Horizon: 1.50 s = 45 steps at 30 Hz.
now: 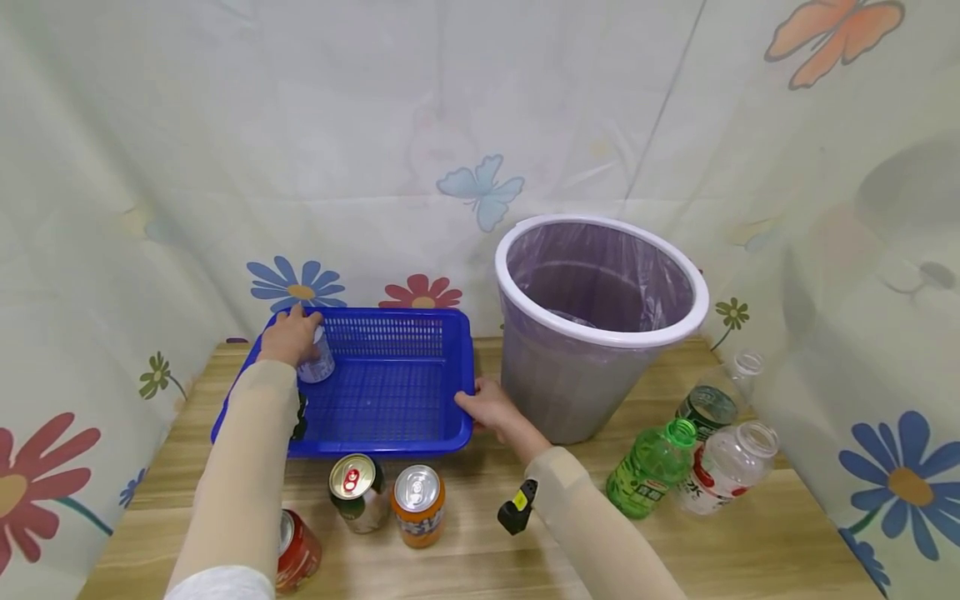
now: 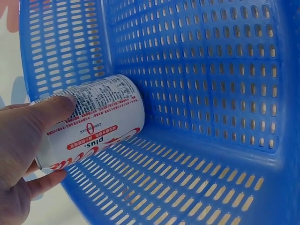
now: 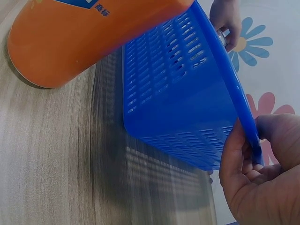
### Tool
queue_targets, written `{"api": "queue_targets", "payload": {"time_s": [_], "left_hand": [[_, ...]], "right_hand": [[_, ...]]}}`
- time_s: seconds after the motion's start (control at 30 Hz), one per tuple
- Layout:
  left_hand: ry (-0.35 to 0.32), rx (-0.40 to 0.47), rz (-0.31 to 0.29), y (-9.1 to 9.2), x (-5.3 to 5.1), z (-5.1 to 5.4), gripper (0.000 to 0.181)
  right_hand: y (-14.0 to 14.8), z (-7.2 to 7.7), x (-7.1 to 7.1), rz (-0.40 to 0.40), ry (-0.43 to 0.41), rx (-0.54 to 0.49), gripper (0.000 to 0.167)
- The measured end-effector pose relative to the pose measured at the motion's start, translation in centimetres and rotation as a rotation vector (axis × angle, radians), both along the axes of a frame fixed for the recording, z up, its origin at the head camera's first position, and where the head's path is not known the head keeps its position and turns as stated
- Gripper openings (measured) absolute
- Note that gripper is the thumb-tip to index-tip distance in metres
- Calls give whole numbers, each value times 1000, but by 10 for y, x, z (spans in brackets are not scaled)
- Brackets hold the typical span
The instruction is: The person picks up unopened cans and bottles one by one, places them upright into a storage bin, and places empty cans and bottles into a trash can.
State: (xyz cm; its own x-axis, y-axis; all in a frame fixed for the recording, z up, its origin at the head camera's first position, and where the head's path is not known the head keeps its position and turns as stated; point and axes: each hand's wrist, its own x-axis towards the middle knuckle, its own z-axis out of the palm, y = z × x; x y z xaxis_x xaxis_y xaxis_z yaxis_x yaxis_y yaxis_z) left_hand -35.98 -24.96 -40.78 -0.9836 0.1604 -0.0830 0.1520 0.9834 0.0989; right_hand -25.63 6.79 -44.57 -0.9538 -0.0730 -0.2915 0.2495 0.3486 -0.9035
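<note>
White metal can (image 2: 105, 121), red lettering, fine dark print, inside blue basket (image 1: 375, 404) at left end | left grip (image 1: 288, 337) curled round can | basket rectangular, smooth plastic, slotted walls | right grip (image 1: 491, 404) pinching its right rim | orange can (image 1: 418, 521) upright on wood-grain bench (image 1: 465, 571)

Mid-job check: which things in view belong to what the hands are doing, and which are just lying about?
Part of the job:
blue basket, rim held by the right hand
white can, gripped by the left hand inside the basket

Apparently just standing by, untouched:
bin
red can
dark can
orange can
green bottle
red-labelled clear bottle
dark-labelled clear bottle
</note>
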Motion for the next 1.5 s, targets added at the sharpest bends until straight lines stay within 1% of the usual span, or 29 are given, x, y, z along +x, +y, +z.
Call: {"api": "queue_targets", "payload": {"time_s": [0.23, 0.53, 0.7, 0.83, 0.93, 1.13, 1.2, 1.33, 1.5], "left_hand": [[-12, 7, 8, 2, 3, 1, 58], [-22, 2, 34, 5, 10, 0, 60], [-34, 0, 32, 5, 11, 1, 63], [-37, -18, 20, 4, 12, 5, 65], [-17, -42, -7, 4, 13, 10, 64], [33, -79, -48, 3, 16, 21, 51], [46, -93, -56, 3, 16, 23, 48], [64, -124, -74, 5, 16, 26, 50], [70, -125, -86, 7, 19, 29, 49]], "right_hand": [[0, -1, 0, 3, -4, -4, 26], [-2, -5, 2, 3, -7, -29, 24], [-2, -5, 2, 0, -10, -34, 25], [-2, -4, 2, 2, -19, -32, 27], [-1, -4, 1, 1, -18, -28, 26], [-2, -3, 1, 7, -8, -19, 26], [-2, -1, 1, 8, -14, -18, 27], [-1, -1, -1, 5, -3, -15, 27], [0, -2, 0, 7, 2, -14, 27]]}}
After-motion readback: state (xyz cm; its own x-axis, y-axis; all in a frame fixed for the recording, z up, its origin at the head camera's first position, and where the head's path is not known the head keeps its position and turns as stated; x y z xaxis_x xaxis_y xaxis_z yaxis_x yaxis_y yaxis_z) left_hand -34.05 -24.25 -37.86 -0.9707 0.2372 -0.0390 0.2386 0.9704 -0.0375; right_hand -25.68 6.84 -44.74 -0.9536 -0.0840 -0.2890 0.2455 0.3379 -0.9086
